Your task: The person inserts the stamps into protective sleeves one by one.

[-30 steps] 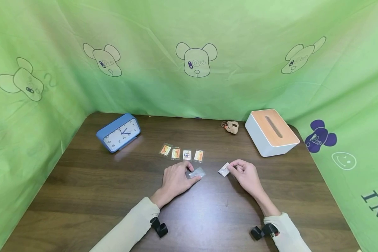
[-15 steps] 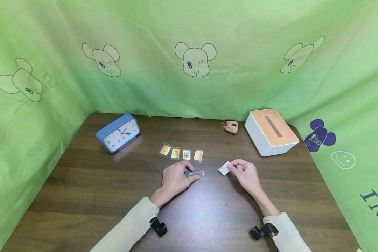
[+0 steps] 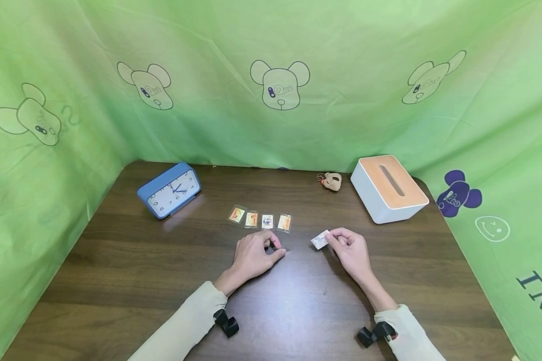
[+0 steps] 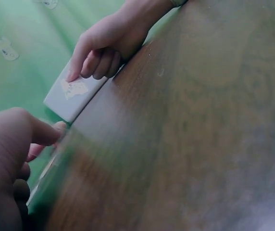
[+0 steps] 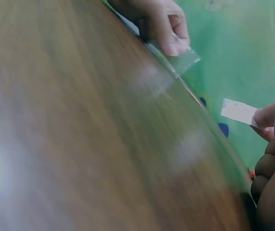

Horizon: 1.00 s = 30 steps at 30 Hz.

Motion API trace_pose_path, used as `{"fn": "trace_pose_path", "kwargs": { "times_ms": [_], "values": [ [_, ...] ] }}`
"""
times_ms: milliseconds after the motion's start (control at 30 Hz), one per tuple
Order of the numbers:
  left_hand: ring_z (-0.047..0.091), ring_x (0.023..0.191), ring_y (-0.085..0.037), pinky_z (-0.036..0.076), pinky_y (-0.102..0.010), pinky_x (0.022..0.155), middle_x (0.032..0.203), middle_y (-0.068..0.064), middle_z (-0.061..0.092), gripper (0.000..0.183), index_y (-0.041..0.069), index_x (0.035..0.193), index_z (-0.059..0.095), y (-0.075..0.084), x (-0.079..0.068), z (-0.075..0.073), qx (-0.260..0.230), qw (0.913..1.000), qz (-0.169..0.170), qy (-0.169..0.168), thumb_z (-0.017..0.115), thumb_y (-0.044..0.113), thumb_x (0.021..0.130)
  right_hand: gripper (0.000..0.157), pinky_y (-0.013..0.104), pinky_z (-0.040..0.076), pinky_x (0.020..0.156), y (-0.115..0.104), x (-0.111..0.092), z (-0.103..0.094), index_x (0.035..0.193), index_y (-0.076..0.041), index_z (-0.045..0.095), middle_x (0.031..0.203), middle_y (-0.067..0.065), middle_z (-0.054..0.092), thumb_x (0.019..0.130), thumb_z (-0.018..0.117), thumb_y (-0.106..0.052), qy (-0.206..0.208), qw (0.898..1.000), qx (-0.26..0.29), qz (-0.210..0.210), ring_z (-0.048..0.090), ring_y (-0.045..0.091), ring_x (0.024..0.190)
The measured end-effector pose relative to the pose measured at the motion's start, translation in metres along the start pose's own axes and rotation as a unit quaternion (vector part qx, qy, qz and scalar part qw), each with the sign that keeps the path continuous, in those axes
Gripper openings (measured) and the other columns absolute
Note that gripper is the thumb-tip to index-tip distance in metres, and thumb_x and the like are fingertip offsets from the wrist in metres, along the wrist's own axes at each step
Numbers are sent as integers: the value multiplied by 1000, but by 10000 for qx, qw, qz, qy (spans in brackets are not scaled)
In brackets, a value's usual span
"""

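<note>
In the head view my left hand (image 3: 253,255) hovers over the middle of the table, thumb and forefinger pinching a small clear plastic sleeve. The sleeve is almost edge-on there; the right wrist view shows it better as a see-through sleeve (image 5: 189,58) at the fingertips. My right hand (image 3: 354,253) pinches a small white printed card (image 3: 319,240) by its corner, apart from the sleeve. The right wrist view shows the card's pale face (image 5: 237,111). Several small orange and white cards in clear sleeves, one of them a sleeved card (image 3: 285,223), lie in a row just beyond my left hand.
A blue clock (image 3: 169,190) stands at the back left of the brown table (image 3: 131,281). At the back right is a white tissue box (image 3: 388,190) with a wooden lid, and beside it a small beige trinket (image 3: 331,181). Green cloth (image 3: 208,130) hangs behind.
The clear sleeve in my left hand has turned from face-up to nearly edge-on, and the left fingertips have drawn closer together. The card in my right hand has shifted slightly left.
</note>
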<state>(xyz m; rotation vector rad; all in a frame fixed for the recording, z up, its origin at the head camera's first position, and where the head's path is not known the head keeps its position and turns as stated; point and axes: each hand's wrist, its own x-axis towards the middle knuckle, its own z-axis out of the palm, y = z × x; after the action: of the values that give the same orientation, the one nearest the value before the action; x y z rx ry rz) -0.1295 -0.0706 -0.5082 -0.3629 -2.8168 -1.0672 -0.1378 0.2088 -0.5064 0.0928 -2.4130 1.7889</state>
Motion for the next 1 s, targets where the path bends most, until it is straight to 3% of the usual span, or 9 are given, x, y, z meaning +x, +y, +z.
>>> {"fn": "trace_pose_path", "kwargs": {
  "times_ms": [100, 233, 433, 700, 767, 900, 1000],
  "values": [
    [52, 71, -1, 44, -32, 67, 74, 17, 59, 17, 33, 85, 76, -1, 1, 1, -450, 9989, -54, 105, 92, 37, 88, 11, 18, 29, 49, -2, -3, 6, 95, 12, 76, 55, -11, 38, 100, 76, 2, 47, 9995, 324, -24, 33, -1, 49],
    [27, 61, -3, 30, -26, 63, 62, 14, 29, 13, 22, 88, 80, -1, 3, 2, -1338, 9910, -88, 36, 92, 27, 90, 9, 20, 25, 47, -5, -6, 15, 96, 16, 73, 56, -12, 38, 99, 73, 7, 154, 9973, 711, -50, 33, -3, 50],
    [24, 61, 0, 28, -22, 63, 63, 14, 24, 8, 14, 93, 83, 3, 3, 3, -2298, 9726, -66, -333, 90, 17, 93, 10, 33, 17, 49, -6, -11, 24, 97, 21, 69, 58, -14, 36, 100, 68, 12, 323, 9919, 1215, -202, 30, -5, 53],
    [26, 59, -1, 27, -21, 59, 62, 14, 26, 6, 12, 94, 84, 3, 2, 7, -2683, 9625, 17, -390, 89, 15, 94, 9, 40, 11, 47, -10, -21, 36, 96, 24, 67, 57, -11, 36, 99, 66, 15, 480, 9801, 1773, -750, 22, 9, 50],
    [26, 59, -1, 27, -21, 58, 61, 14, 26, 6, 11, 94, 84, 3, 2, 8, -2728, 9613, 21, -393, 89, 15, 94, 7, 41, 10, 47, -11, -24, 39, 94, 18, 72, 56, -7, 34, 98, 65, 17, 526, 9764, 1883, -913, 19, 14, 50],
    [26, 58, -1, 27, -22, 58, 60, 13, 27, 8, 9, 94, 84, 7, 1, 5, -2776, 9598, -2, -419, 89, 15, 94, 29, 41, 10, 46, -12, -29, 45, 93, -2, 84, 55, -4, 33, 95, 65, 20, 692, 9699, 2019, -1169, 18, 19, 50],
    [26, 58, -1, 27, -22, 58, 60, 13, 28, 8, 9, 94, 84, 8, 1, 5, -2799, 9592, 22, -394, 89, 16, 94, 35, 40, 12, 46, -12, -31, 49, 96, -7, 87, 55, -8, 38, 95, 65, 21, 796, 9661, 2086, -1297, 18, 19, 51]
  ]
}}
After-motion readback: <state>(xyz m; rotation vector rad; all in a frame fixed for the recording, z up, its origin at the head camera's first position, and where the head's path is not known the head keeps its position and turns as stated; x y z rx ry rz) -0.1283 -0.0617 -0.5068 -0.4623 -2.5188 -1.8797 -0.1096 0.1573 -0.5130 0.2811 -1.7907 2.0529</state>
